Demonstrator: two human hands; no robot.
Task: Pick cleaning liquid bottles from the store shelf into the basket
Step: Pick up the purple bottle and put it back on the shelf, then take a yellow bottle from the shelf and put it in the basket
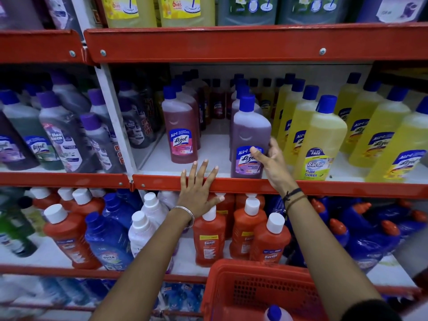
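A purple cleaning liquid bottle (250,133) with a blue cap stands at the front of the middle shelf (162,183). My right hand (269,162) grips its lower right side, thumb across the label. My left hand (199,191) rests flat with spread fingers on the shelf's red front edge, holding nothing. A red plastic basket (254,290) sits low in front of me, beneath my right forearm. One blue-capped bottle (276,313) pokes up inside it.
A pink bottle (181,133) stands left of the purple one, with more behind. Yellow bottles (322,140) fill the right side. Orange bottles (266,237) and blue bottles (108,239) crowd the lower shelf. A red shelf lip (231,42) runs overhead.
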